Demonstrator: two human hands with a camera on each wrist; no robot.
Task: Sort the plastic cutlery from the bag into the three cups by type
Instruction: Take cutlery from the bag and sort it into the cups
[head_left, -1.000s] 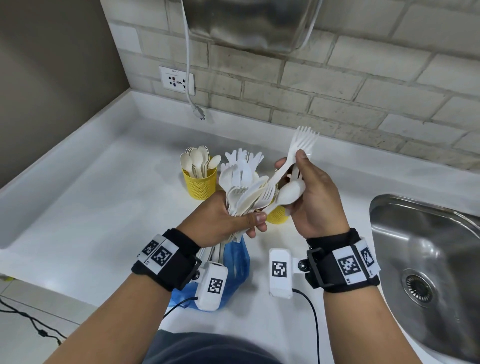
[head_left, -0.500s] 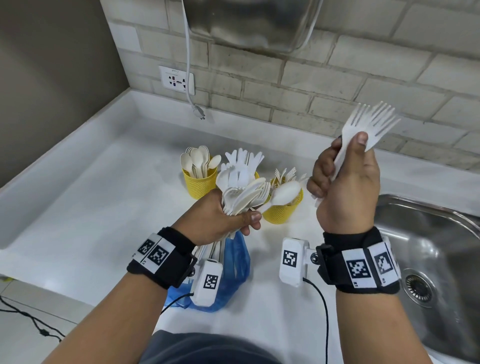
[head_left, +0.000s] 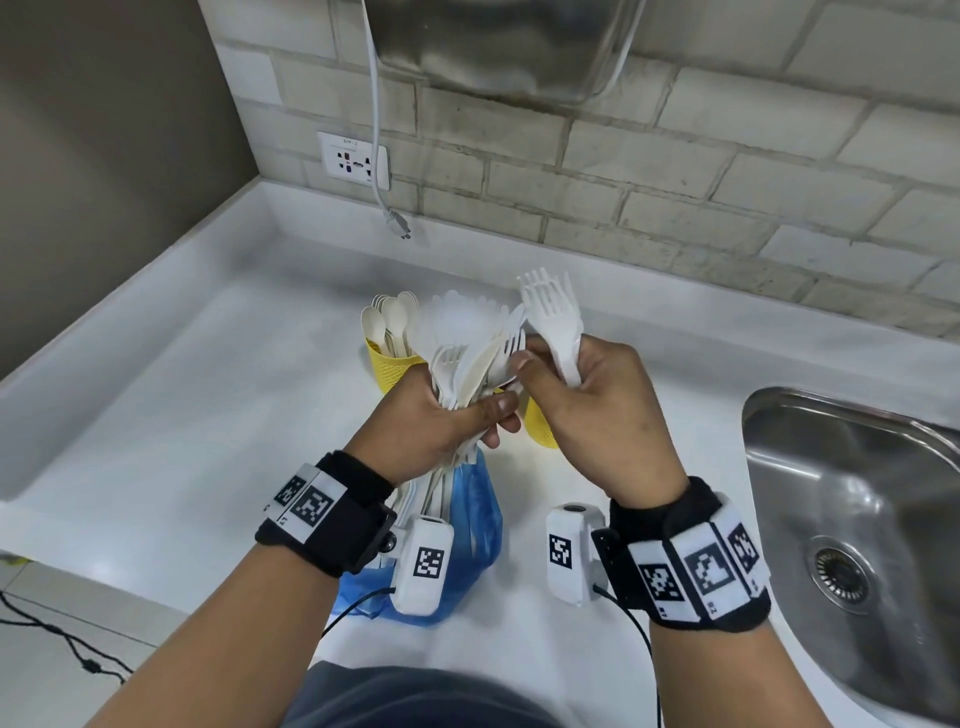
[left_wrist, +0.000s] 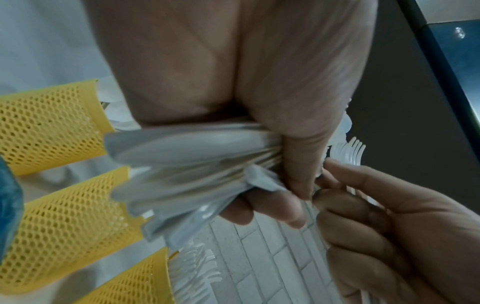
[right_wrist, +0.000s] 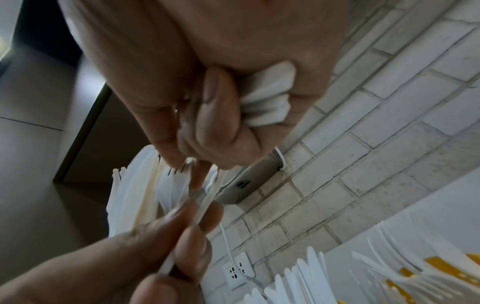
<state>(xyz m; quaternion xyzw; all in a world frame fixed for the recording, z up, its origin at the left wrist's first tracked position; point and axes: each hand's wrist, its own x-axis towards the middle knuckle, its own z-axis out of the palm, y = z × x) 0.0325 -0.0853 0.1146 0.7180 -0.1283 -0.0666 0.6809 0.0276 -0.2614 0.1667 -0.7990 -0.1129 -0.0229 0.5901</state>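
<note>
My left hand (head_left: 447, 421) grips a mixed bundle of white plastic cutlery (head_left: 467, 364) upright above the cups. My right hand (head_left: 587, 410) holds a few forks (head_left: 553, 322) in its palm, their handles showing in the right wrist view (right_wrist: 267, 98). Its thumb and forefinger pinch another fork (head_left: 511, 343) at the bundle's right side. Three yellow mesh cups (left_wrist: 46, 125) (left_wrist: 70, 226) (left_wrist: 130, 283) stand behind. In the head view the spoon cup (head_left: 392, 371) and the right cup (head_left: 540, 426) show; the middle one is hidden. The blue bag (head_left: 472, 525) lies under my left wrist.
A steel sink (head_left: 857, 519) is sunk into the white counter (head_left: 182, 415) at the right. A brick wall with a socket (head_left: 353, 161) and a hanging cable (head_left: 379, 156) runs behind. The counter's front edge is near my body.
My right hand had lifted its forks up and to the right; it has come back down to the bundle and now pinches another fork there. The left hand has stayed put.
</note>
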